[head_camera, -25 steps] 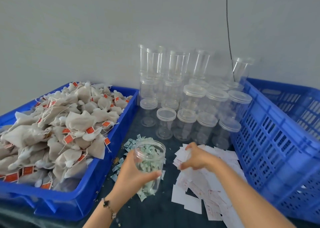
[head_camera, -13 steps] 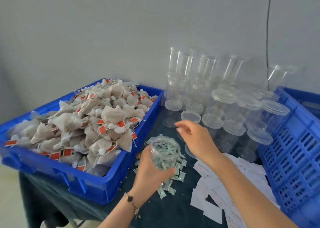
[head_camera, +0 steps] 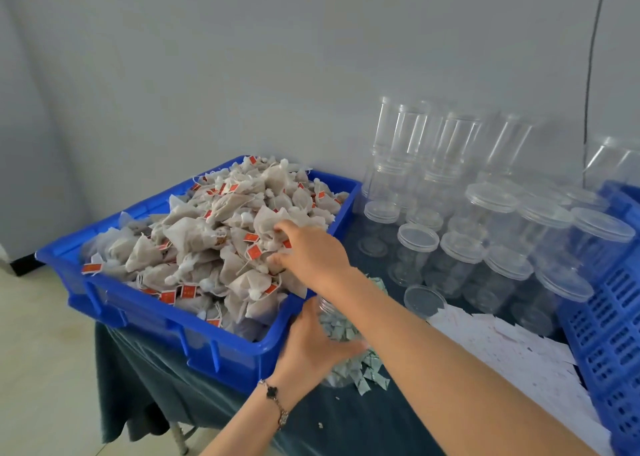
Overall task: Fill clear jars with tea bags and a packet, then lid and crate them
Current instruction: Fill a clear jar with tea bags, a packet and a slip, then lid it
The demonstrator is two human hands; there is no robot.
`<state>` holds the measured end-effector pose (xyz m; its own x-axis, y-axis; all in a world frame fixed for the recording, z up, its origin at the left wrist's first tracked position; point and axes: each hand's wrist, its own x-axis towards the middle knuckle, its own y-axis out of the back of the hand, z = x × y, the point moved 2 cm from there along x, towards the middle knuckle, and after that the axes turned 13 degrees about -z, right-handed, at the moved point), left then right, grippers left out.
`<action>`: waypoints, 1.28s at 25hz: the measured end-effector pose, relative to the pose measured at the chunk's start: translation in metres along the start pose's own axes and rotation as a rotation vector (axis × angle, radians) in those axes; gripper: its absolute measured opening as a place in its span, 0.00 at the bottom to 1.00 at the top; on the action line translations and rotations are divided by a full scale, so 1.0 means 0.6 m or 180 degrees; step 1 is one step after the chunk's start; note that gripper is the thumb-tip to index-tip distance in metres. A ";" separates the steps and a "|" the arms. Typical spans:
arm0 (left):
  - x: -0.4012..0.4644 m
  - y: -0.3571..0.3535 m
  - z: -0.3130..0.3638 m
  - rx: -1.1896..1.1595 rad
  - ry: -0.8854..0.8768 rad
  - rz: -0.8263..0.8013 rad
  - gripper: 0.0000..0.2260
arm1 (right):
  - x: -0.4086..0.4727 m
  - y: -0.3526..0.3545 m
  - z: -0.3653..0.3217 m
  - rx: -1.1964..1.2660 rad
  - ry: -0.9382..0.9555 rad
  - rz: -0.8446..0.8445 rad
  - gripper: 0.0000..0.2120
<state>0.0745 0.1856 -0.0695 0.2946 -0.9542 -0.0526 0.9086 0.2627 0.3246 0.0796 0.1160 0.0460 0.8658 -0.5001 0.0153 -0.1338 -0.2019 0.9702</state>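
Step in hand: gathering tea bags from the blue tray to drop into the clear jar; by my reading the filling has only begun.
Right hand: centre of the frame, reaching left across the tray's near corner; its grip is curling onto the tea bags at the right edge of the heap, fingertips pressed into the paper. How many bags it has hold of I cannot tell.
Left hand: lower centre, grip wrapped round the jar, which stands just beside the tray's front right corner, partly hidden under the right forearm.
Jar: lidless as far as shows; the green packets heaped on the tabletop show through its wall, so whether any lie inside it I cannot tell.
Doing it well: pinch the bags' bodies, not the strings with red tags, since tangled strings would likely drag extra bags out; lift clear of the tray rim before swinging right; keep the jar upright and steady with its mouth free of the forearm.
Elsewhere: loose lid right of centre; stacked empty jars upper right; blue crate at the right edge; white slips lower right.
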 end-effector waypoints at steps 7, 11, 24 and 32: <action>-0.004 -0.013 0.002 0.0241 0.0024 -0.0050 0.47 | 0.013 0.038 0.023 0.0761 0.0048 0.0639 0.12; 0.006 -0.014 0.005 0.0294 0.0103 -0.0006 0.47 | 0.002 0.046 0.046 0.1230 -0.0101 0.0615 0.11; 0.020 -0.028 0.027 -0.0271 -0.0298 0.0389 0.32 | -0.117 0.136 0.117 0.2008 -0.0331 -0.0147 0.11; 0.014 -0.032 0.003 -0.0170 0.0020 0.0394 0.45 | -0.067 0.065 0.064 0.0255 -0.0127 -0.0354 0.15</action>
<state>0.0592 0.1721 -0.0744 0.4071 -0.9132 -0.0213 0.8797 0.3857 0.2782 0.0212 0.0956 0.0740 0.8578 -0.5037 -0.1024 -0.0775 -0.3237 0.9430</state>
